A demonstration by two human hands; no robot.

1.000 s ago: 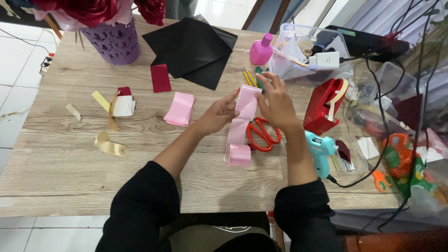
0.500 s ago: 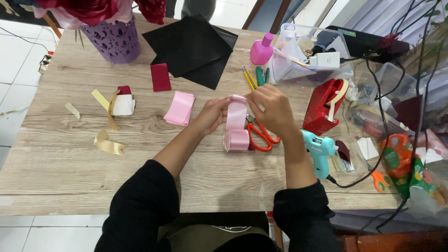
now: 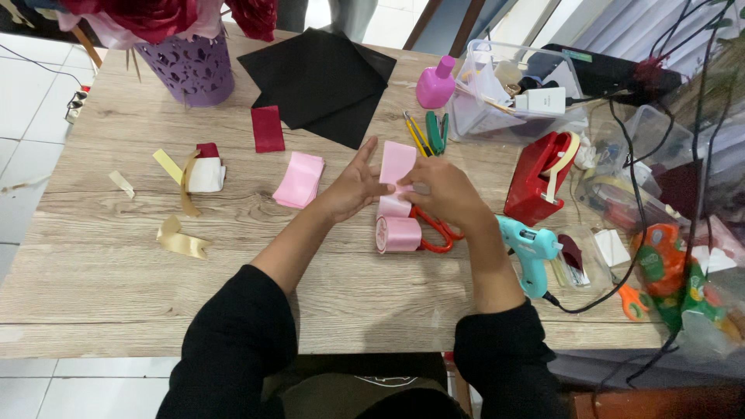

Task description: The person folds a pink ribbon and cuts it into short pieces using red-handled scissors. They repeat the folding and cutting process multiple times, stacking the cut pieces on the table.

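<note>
My left hand and my right hand both pinch a strip of pink satin ribbon that stands up between them. The strip runs down to its pink roll, which lies on the wooden table just in front of my hands. Red-handled scissors lie under my right hand, beside the roll. A stack of cut pink ribbon pieces rests to the left of my left hand.
Black paper sheets, a dark red ribbon piece, gold scraps, a purple vase, a pink bottle, a clear box, a red tape dispenser and a teal glue gun surround my hands.
The ribbon roll dropped back onto the table and rolled slightly nearer. My hands shifted from the strip's upper end to hold it lower, with the free end standing up.
</note>
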